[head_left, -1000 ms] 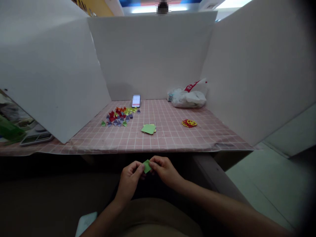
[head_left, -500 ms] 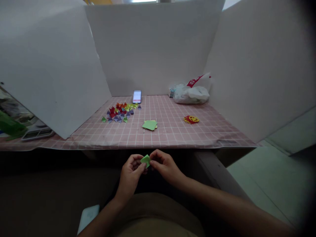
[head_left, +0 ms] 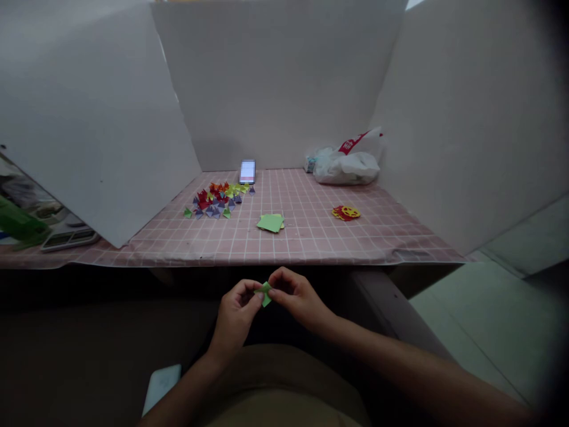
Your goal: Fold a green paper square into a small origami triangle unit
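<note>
Between my hands, in front of the table edge and above my lap, is a small folded piece of green paper [head_left: 266, 295]. My left hand [head_left: 237, 308] pinches its left side between thumb and fingers. From the right, my right hand [head_left: 300, 298] pinches the other side, thumb and fingertips closed on it. The fingers hide part of the folds. On the table beyond my hands lies a small stack of green and yellow paper squares [head_left: 270, 223].
Several small folded paper pieces [head_left: 217, 200] in red, orange, yellow, purple and green cluster at the left. Behind them a phone [head_left: 248, 171] leans upright. Red and yellow cut-out discs [head_left: 345, 213] and a white plastic bag [head_left: 347, 168] lie right. White panels [head_left: 275, 83] enclose the table.
The green paper has turned and its folds look different, with a flap now standing between my fingertips. Both hands keep their pinch in nearly the same place. The view has shifted slightly.
</note>
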`<state>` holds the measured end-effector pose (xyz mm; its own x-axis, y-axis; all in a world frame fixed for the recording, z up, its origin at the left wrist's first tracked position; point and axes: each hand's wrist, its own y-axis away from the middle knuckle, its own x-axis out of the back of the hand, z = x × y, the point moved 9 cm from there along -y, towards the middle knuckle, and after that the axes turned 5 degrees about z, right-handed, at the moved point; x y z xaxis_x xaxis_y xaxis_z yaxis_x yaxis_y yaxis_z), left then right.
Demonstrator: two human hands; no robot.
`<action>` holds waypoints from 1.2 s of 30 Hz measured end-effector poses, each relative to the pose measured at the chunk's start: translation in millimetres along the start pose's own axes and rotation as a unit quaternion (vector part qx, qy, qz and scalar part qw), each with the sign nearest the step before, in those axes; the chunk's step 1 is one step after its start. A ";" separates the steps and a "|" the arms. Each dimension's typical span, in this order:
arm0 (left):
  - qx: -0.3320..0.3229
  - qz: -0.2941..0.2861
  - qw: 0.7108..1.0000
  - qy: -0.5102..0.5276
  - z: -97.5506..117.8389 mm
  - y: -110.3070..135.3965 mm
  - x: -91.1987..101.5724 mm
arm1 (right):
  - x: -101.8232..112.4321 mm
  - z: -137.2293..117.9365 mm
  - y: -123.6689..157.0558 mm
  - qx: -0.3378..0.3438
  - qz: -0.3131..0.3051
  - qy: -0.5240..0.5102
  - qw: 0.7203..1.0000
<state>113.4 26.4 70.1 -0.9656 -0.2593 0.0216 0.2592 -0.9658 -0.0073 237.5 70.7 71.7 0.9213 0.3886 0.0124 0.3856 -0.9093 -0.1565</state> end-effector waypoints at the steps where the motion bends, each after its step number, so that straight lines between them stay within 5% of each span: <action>1: -0.004 0.000 1.000 -0.008 1.1 0.2 0.0 | 0.5 -1.3 0.3 0.008 0.003 0.006 1.000; 8: -0.003 -0.014 1.000 -0.013 -1.5 0.3 -2.0 | -0.5 0.3 2.7 0.006 0.004 0.014 1.000; 17: 0.001 -0.020 0.997 -0.068 -3.1 -0.2 0.4 | 3.9 -20.6 5.2 0.113 0.027 0.095 0.989; 36: 0.047 -0.035 0.998 -0.013 -1.5 1.5 1.5 | -2.0 -16.1 7.2 0.065 -0.009 0.070 0.995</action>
<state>112.3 24.6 68.6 -0.9807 -0.1900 0.0452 0.1934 -0.9771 0.0883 239.2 60.9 86.5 0.9160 0.3709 0.1531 0.4002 -0.8722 -0.2813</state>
